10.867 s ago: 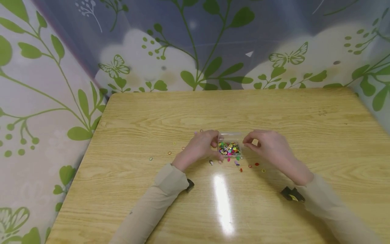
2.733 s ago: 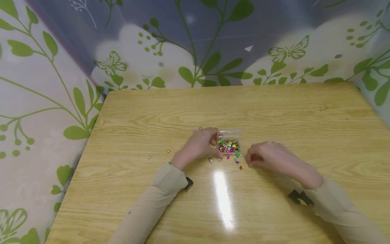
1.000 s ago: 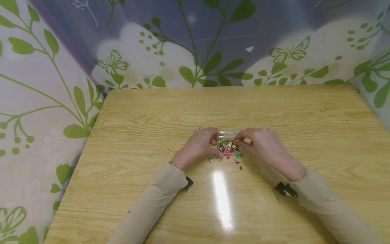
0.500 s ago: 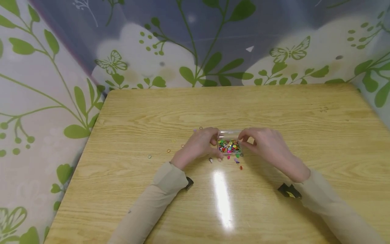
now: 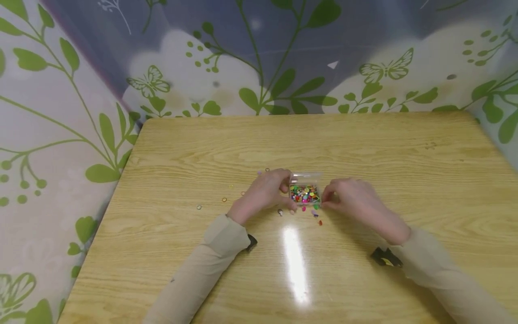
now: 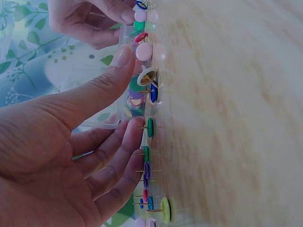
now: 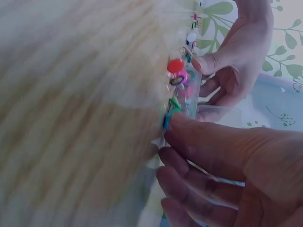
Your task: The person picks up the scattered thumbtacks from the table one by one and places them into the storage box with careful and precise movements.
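A small clear plastic box with its lid raised stands mid-table, filled with colourful thumbtacks. My left hand holds the box from the left, its thumb at the front wall and its fingers around the side. At the box's front right corner, my right hand has thumb and forefinger close together on the table around a thumbtack, mostly hidden by the fingertips. A green thumbtack lies beside that thumb in the right wrist view. More tacks lie before the box, among them a red thumbtack.
Left of the left hand lie several scattered thumbtacks, such as a ring-like one and another. In the left wrist view a yellow-green thumbtack stands on its edge, pin sideways. The wooden table meets patterned fabric behind.
Several tacks right of the box have gone from the table since the earliest frame. My right hand has just moved from the box's upper right down to its front corner; my left stays put.
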Motion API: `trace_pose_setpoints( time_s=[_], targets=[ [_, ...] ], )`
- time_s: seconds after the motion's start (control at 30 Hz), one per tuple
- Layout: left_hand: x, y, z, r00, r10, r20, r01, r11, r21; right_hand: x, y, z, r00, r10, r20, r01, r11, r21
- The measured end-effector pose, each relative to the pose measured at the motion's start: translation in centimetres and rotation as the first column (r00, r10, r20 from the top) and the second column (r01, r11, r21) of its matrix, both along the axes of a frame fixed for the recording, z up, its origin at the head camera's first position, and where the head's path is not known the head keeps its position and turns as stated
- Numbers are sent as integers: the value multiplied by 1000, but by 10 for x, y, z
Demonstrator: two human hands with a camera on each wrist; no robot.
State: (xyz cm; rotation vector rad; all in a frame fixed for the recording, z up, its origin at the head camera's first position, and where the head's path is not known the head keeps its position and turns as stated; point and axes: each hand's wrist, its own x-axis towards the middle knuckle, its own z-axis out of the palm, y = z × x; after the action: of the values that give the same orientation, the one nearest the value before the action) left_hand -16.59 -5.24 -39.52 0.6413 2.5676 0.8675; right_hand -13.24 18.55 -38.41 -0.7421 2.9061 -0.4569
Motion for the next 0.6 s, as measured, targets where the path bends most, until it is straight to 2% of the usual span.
trace_pose_setpoints(
  time_s=[0.3,0.6],
  targets=[
    [0,0,1,1000,5,-1,-5,1000,-1,2,-6,-2,995,-94,18,95,995,-16],
    [0,0,1,1000,5,6,-5,1000,5,5,-3,5,994,-99,46,99,995,-10]
  ],
)
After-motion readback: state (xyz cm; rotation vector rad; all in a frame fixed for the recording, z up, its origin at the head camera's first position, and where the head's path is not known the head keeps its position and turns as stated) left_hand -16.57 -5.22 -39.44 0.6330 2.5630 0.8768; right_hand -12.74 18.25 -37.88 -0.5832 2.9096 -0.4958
